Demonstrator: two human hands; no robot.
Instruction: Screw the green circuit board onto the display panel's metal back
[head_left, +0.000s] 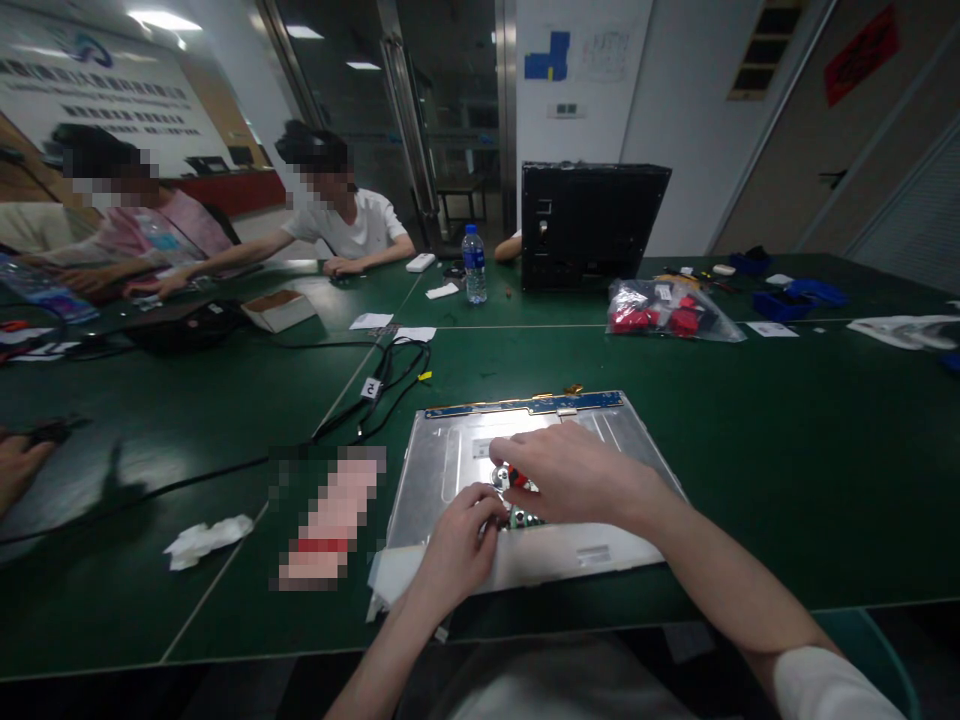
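Observation:
A flat silvery panel (435,455) with a blue circuit strip (525,403) along its far edge lies on the green table in front of me. My right hand (566,475) is over the middle of the panel, its fingers curled round a small red and black object (516,476). Close beside it, my left hand (469,530) has its fingers bent and pressed together at a small green board (523,518). What the left fingertips hold, if anything, is too small to tell.
Black cables (382,385) and a crumpled tissue (208,541) lie to the left. Farther back are a water bottle (474,265), a black monitor (592,225) and a plastic bag with red items (667,310). People sit at the far left; another hand (19,465) is at the left edge.

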